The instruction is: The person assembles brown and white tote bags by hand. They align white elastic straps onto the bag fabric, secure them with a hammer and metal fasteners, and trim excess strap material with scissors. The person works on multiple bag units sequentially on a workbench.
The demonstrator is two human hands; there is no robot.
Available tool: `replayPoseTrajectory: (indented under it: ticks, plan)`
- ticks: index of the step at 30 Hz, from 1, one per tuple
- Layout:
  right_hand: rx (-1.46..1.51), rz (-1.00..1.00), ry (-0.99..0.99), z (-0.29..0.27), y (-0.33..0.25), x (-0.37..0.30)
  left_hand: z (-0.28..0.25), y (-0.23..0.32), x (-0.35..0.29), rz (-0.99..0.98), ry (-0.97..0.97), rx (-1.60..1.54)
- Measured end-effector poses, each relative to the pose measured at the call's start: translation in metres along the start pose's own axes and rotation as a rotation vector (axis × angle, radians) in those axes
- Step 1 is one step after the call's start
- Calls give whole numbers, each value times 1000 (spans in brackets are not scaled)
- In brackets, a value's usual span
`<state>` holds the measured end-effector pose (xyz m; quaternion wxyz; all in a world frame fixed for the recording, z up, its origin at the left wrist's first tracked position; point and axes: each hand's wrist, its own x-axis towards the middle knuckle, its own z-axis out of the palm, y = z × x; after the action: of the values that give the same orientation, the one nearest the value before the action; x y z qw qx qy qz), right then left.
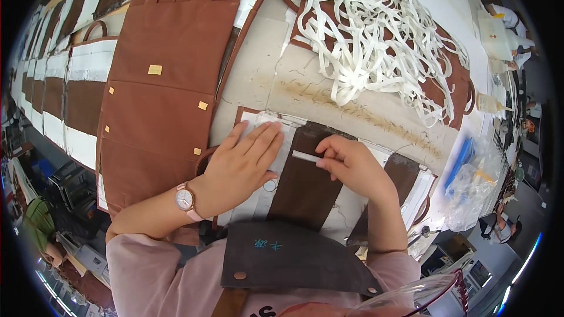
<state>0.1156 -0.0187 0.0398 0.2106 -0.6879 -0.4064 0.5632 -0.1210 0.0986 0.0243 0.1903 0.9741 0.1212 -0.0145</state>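
Note:
In front of me lies a bag panel (305,191) with dark brown and white bands and a reddish-brown edge. My left hand (244,155) rests flat on its white left band, fingers stretched out and holding nothing. A watch with a pink strap (185,199) is on that wrist. Over the dark brown band, my right hand (349,164) pinches a short, flat white strip (306,156) between thumb and fingers. The strip points left toward my left hand. I cannot tell whether it touches the panel.
Stacked reddish-brown bag pieces (161,103) with handles lie left, beside a row of striped panels (88,94). A tangled heap of white strips (376,41) covers brown pieces at the far right. White bottles (490,103) and a clear plastic bag (473,194) sit along the right edge.

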Motion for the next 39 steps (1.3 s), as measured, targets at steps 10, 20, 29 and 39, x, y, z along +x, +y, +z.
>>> replayPoseTrajectory:
  ticks: [10,20,29,39]
  plan:
    - [380,-21,123,9,-28,29,-3,-6,6,-2,-6,-31]
    - [-84,-213,311,39,-18,60,0,3,0,-25,31,31]
    - [-20,-147,325,41,-16,62,4,6,1,-54,52,92]
    - [46,-135,345,41,-18,62,7,6,-1,-50,69,129]
